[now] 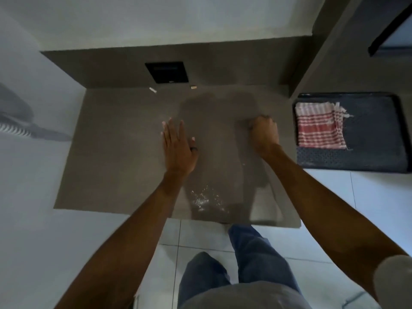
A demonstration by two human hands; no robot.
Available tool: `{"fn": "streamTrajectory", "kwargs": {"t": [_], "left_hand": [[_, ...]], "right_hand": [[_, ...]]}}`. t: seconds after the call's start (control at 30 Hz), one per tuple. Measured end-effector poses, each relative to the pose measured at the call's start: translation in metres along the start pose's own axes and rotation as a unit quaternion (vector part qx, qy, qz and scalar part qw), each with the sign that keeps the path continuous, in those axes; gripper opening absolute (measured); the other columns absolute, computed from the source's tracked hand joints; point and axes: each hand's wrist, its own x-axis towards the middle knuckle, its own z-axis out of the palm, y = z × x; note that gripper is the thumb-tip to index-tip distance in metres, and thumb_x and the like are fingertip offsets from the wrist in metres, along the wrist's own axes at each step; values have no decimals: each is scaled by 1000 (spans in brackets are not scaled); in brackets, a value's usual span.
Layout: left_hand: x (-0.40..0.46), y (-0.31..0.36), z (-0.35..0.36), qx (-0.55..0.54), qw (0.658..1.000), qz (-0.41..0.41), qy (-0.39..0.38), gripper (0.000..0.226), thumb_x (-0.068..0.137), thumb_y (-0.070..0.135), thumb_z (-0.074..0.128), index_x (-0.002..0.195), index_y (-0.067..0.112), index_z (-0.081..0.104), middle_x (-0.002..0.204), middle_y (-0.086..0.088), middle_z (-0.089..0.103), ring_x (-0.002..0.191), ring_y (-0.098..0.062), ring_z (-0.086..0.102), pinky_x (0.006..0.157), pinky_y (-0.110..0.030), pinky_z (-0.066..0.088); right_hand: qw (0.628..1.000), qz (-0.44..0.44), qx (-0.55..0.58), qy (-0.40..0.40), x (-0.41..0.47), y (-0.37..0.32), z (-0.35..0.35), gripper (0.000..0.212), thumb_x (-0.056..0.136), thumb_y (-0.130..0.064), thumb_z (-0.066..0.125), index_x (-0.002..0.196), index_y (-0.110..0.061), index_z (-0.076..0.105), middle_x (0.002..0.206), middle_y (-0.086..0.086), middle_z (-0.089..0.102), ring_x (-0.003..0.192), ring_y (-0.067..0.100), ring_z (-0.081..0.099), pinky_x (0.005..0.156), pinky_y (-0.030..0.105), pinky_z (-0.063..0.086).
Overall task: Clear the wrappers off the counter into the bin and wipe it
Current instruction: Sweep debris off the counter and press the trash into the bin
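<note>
Nearest the bench (pixel 107 166) edge lies a scatter of white crumbs (pixel 204 200). Beyond the crumbs the left hand (pixel 178 150) rests flat, fingers spread, holding nothing. The right hand (pixel 264 132), right of the crumbs and further back, is closed in a fist – whether it grips anything I cannot tell.

To wipe well, I would sweep from the back wall toward the crumbs in overlapping strokes, gathering them at the edge. 2 small scraps (pixel 153 90) – likely wrappers – sit far beyond both hands by the wall, untouched. A striped cloth (pixel 316 128) lies off to the right.
</note>
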Motion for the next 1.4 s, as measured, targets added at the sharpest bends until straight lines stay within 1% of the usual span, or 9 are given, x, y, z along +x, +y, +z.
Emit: {"fn": "streamTrajectory", "kwargs": {"t": [0.17,0.37,0.6,0.77,0.83,0.93,1.0,1.2,1.4], "left_hand": [[31,-26,-11,-18,1000,-16,-5,59,102,20,45,156,1,33,167,-24,26,159,-46,10,131,-56,16],[103,-78,-17,33,999,11,-27,70,95,8,50,161,1,26,169,-22,24,161,-41,12,130,-51,22],[185,-106,-20,63,992,56,-91,82,89,6,69,160,8,29,169,-20,23,161,-38,8,127,-54,22],[205,-124,-14,45,993,73,-84,65,95,-7,45,158,5,34,164,-22,34,150,-40,35,125,-48,29],[211,-131,-14,21,994,75,-74,54,98,-5,41,151,3,47,157,-23,46,141,-40,48,121,-45,36],[221,-137,-19,-11,995,76,-66,36,93,-4,50,125,-1,68,131,-29,65,120,-44,64,105,-47,50],[226,-137,-24,-32,993,72,-90,31,87,-9,55,114,-4,70,122,-30,67,113,-45,65,99,-49,52],[200,-112,-24,-22,989,96,-106,41,80,0,68,121,5,65,129,-24,58,123,-43,52,110,-44,37],[172,-70,-9,-42,979,185,-74,33,82,2,58,111,11,70,120,-17,60,112,-41,55,100,-45,43]], "right_hand": [[996,-65,29,-63,31,-33,1,29,85,3,57,104,-2,78,112,23,74,103,41,71,93,43,58],[997,-34,8,-65,39,-53,24,25,91,1,55,105,6,75,113,27,71,102,43,69,90,45,59],[981,-184,-14,-58,82,-123,26,21,85,-7,62,102,-2,74,107,22,73,98,40,70,86,41,55],[974,-196,-82,-79,120,-162,38,52,89,-11,68,139,-3,57,142,23,58,126,40,61,100,44,52],[964,-221,-107,-99,124,-165,49,50,96,-8,58,145,-3,52,153,21,49,137,36,52,111,40,43],[970,-197,-123,-72,126,-165,60,33,101,-12,47,126,-4,67,137,19,60,126,34,57,102,38,45],[976,-178,-113,-48,125,-169,62,30,98,-13,50,116,-5,73,124,21,65,117,37,61,95,37,49],[971,-162,-156,-80,122,-168,55,33,97,-7,50,128,2,59,129,25,58,121,42,54,103,46,48],[977,-123,-176,9,124,-95,25,30,102,-7,43,123,5,61,129,28,56,116,46,56,90,53,49]]}}
